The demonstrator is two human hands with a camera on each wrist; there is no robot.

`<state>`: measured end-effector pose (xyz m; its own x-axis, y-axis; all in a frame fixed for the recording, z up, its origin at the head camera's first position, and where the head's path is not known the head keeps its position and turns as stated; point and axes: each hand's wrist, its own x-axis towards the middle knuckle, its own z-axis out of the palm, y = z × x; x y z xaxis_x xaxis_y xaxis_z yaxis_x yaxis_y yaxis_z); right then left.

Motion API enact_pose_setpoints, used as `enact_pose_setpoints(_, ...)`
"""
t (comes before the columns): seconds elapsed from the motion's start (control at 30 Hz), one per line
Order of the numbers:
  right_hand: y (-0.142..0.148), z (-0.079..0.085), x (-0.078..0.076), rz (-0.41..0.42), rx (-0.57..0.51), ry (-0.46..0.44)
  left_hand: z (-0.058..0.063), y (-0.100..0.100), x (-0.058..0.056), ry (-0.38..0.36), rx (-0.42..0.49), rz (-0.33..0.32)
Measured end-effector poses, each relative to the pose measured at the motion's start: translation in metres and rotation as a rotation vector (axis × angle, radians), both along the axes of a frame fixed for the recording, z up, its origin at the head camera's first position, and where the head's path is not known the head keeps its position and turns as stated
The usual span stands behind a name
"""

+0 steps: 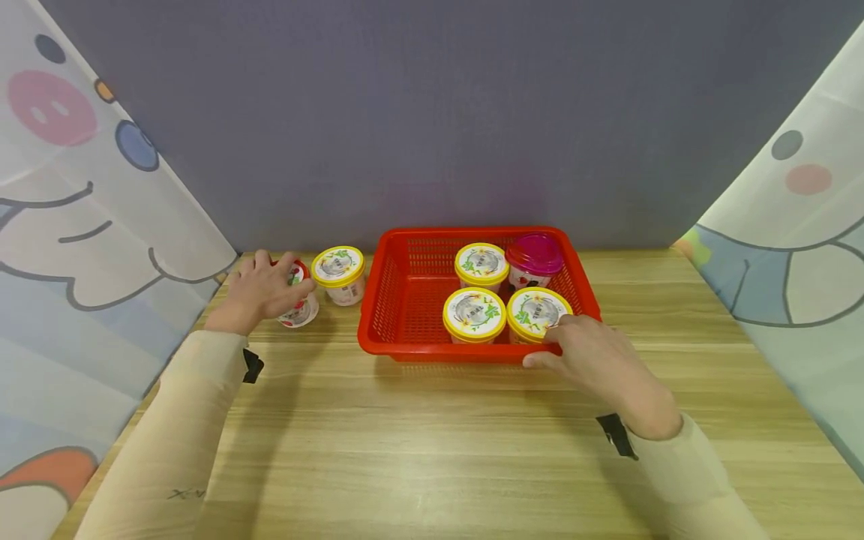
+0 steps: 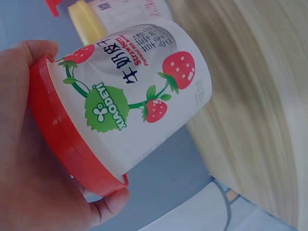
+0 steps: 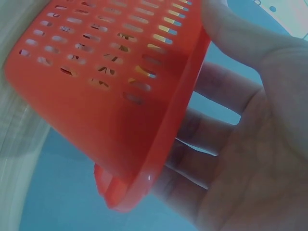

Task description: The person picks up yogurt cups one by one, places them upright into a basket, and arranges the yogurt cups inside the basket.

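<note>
At the left of the head view, my left hand (image 1: 259,289) holds a paper cup with a red lid (image 1: 300,310) from above. The left wrist view shows strawberries printed on this cup (image 2: 144,96) and my fingers on opposite sides of its lid (image 2: 72,142). My right hand (image 1: 601,360) grips the front right rim of a red plastic basket (image 1: 421,349), thumb outside and fingers over the rim. Inside the basket stand several yellow-lidded cups (image 1: 475,315) and one cup with a magenta lid (image 1: 535,255).
Another yellow-lidded cup (image 1: 340,274) stands between the red-lidded cup and the basket. A grey panel (image 1: 432,120) rises behind the wooden table (image 1: 418,450). Cartoon-printed sheets (image 1: 74,247) hang along both sides.
</note>
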<state>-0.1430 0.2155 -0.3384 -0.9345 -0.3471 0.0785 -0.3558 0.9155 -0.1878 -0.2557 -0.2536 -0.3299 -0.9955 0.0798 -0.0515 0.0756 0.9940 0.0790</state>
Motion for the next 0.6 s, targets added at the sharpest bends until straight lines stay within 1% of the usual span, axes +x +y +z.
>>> enact_pose_setpoints(0.13, 0.001, 0.000, 0.001, -0.006, 0.012, -0.001, 0.009, 0.005, 0.000, 0.010, -0.007, -0.004)
enact_pose_setpoints(0.27, 0.000, 0.000, 0.001, -0.003, 0.012, 0.000, 0.021, 0.011, 0.001, 0.028, 0.007, 0.000)
enact_pose_setpoints(0.43, -0.001, 0.000, 0.001, -0.001, 0.006, 0.005, 0.037, 0.022, 0.000, 0.057, -0.020, -0.019)
enact_pose_setpoints(0.6, -0.001, 0.000, 0.000, 0.004, 0.001, 0.012, 0.049, 0.031, -0.002, 0.072, -0.035, -0.031)
